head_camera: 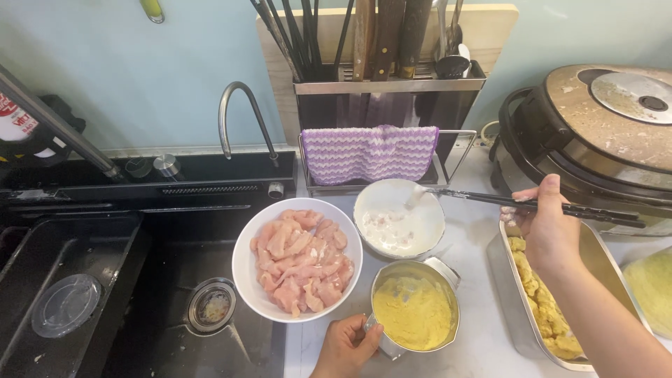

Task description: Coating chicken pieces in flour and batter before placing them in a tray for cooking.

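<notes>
Left hand (pixel 346 344) grips metal cup (pixel 414 308) of yellow batter, right hand (pixel 549 227) pinches chopsticks (pixel 532 204), tips pointing left into white bowl (pixel 399 218), w/ chicken plate (pixel 297 259) beside.

Counter (pixel 469 231) crowded: bowl of raw chicken (pixel 297 260) at centre, white bowl (pixel 399 218) just behind, metal cup of yellow batter (pixel 414 311) in front, tray (pixel 504 280) at right; narrow bare strips between them only. Chopsticks (pixel 532 205) span gap above white bowl and tray. Upper centre blocked by knife rack (pixel 388 91) with striped cloth (pixel 369 152); upper right by cooker (pixel 595 133). Left of frame: open sink (pixel 91 280), faucet (pixel 241 115) arching over back edge
</notes>
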